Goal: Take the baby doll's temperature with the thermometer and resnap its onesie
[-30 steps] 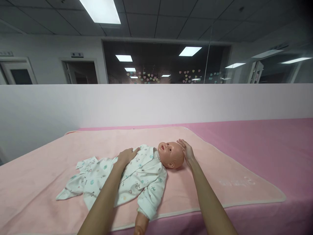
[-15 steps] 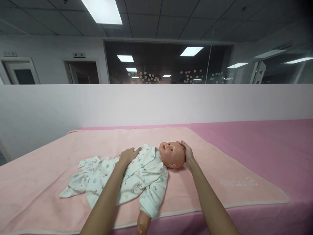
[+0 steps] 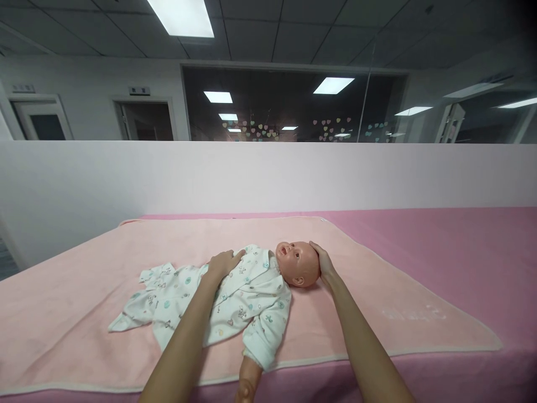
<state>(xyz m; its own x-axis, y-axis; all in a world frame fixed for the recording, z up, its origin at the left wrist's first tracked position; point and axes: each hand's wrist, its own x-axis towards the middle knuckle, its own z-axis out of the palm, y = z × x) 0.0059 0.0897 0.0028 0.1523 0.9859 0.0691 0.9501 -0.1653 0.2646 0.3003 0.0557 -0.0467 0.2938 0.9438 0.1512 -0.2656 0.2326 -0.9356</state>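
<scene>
A baby doll [image 3: 296,262] lies on its back on a pale pink blanket [image 3: 377,291], head to the right. It wears a white printed romper [image 3: 247,296]. One bare doll arm [image 3: 247,380] sticks out of the near sleeve over the blanket's front edge. My left hand [image 3: 224,262] rests flat on the doll's chest and far shoulder, fingers stretched out. My right hand [image 3: 322,262] cups the top of the doll's head, fingers curved around it.
The blanket lies on a darker pink covered table [image 3: 461,240]. A white partition wall [image 3: 268,173] runs along the table's far side. Beyond it are a dark glass window with heart stickers [image 3: 289,106] and doorways.
My right hand has closed in from just beside the doll's head to cupping it. The view has shifted slightly; the doll and my left hand stay about where they were.
</scene>
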